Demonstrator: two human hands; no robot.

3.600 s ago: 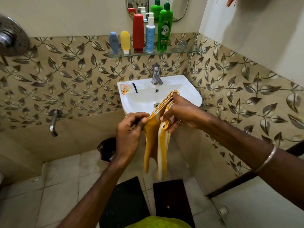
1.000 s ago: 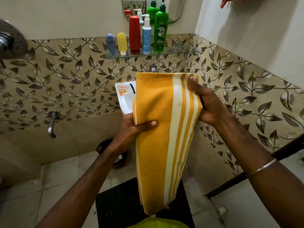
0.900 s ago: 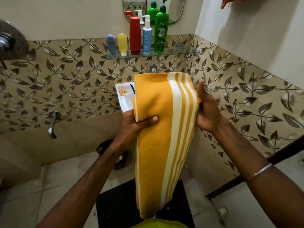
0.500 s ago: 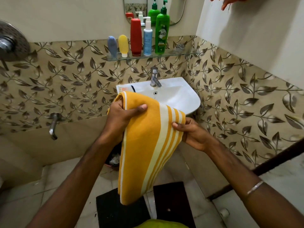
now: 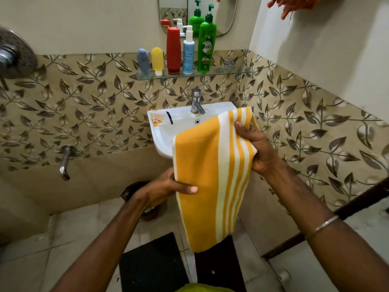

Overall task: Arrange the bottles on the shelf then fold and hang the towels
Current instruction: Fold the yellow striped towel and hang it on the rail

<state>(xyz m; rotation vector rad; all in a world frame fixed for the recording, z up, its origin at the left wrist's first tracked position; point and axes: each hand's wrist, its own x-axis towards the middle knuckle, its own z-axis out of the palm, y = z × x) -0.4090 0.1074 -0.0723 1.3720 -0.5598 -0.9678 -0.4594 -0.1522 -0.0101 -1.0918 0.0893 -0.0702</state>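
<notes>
A folded yellow towel with white stripes (image 5: 210,175) hangs in front of the sink, held by both hands. My left hand (image 5: 166,187) pinches its left edge about halfway down, thumb on the front. My right hand (image 5: 255,148) grips its upper right edge by the stripes. On the glass shelf (image 5: 229,70) several bottles stand in a row: a grey-blue one (image 5: 143,61), a yellow one (image 5: 157,60), a red one (image 5: 173,50), a white-and-blue pump bottle (image 5: 188,52) and a green pump bottle (image 5: 206,44).
A white sink (image 5: 168,135) with a steel tap (image 5: 196,101) sits below the shelf, partly behind the towel. A wall spout (image 5: 64,162) and a shower head (image 5: 14,55) are on the left. Dark mats (image 5: 151,268) lie on the floor. An orange cloth (image 5: 292,4) hangs top right.
The towel has been turned so its striped side faces right and up. My left hand dropped from the top edge to the lower left edge; my right hand rose to the upper right edge.
</notes>
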